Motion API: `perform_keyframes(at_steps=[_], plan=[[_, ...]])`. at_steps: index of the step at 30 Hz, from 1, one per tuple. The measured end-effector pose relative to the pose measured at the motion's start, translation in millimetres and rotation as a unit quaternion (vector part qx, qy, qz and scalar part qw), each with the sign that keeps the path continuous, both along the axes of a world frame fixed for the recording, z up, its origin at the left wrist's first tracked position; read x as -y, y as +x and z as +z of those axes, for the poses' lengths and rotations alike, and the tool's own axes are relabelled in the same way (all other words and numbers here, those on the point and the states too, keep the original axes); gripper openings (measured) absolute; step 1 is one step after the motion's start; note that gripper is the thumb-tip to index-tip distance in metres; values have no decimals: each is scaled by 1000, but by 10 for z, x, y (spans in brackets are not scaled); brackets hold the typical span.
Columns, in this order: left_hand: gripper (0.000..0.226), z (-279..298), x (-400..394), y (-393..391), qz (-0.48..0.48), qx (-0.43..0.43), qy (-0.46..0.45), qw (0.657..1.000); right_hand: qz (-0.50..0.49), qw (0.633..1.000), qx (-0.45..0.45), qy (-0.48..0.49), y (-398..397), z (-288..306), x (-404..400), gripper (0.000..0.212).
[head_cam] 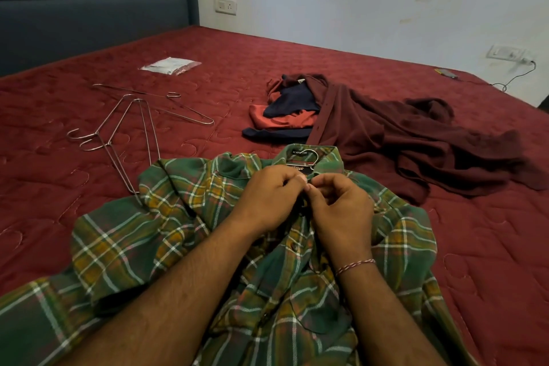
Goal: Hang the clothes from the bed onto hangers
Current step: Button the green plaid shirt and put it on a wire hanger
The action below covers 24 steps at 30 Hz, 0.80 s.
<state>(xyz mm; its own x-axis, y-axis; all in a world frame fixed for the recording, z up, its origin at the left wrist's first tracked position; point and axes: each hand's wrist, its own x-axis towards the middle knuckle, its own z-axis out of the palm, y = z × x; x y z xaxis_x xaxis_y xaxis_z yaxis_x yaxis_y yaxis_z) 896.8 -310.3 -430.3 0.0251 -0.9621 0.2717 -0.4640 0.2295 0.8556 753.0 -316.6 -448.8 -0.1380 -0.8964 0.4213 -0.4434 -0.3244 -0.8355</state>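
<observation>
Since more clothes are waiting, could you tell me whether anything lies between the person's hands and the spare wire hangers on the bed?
Nothing visible does. The spare steel wire hangers lie on bare maroon quilted bedcover, left of the green plaid shirt that left hand and right hand pinch at the collar.

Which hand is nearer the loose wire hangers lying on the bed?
Left. The left hand pinches the plaid shirt placket on the side facing the wire hangers; the right hand pinches it just beyond, farther from them.
</observation>
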Motion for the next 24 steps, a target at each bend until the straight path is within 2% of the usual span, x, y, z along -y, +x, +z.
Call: perform_keyframes(at_steps=[5, 10, 17, 19, 21, 24], plan=[[19, -38, 37, -8, 27, -27, 14, 999, -6, 998, -55, -41, 34, 23, -52, 7], [14, -78, 55, -20, 22, 30, -2, 999, 15, 998, 52, 44, -20, -5, 46, 11], [12, -90, 51, -46, 4, 50, -30, 998, 13, 980, 156, 121, -3, 75, 54, 32], [10, -90, 47, -53, 7, 57, -35, 998, -8, 983, 160, 86, 8, 89, 38, 32], [8, -96, 44, -62, 12, 64, -41, 997, -51, 989, 142, 2, -12, 125, 3, 25], [7, -86, 36, -75, 15, 74, -48, 996, -117, 980, 34, -155, -86, 282, -5, 8]])
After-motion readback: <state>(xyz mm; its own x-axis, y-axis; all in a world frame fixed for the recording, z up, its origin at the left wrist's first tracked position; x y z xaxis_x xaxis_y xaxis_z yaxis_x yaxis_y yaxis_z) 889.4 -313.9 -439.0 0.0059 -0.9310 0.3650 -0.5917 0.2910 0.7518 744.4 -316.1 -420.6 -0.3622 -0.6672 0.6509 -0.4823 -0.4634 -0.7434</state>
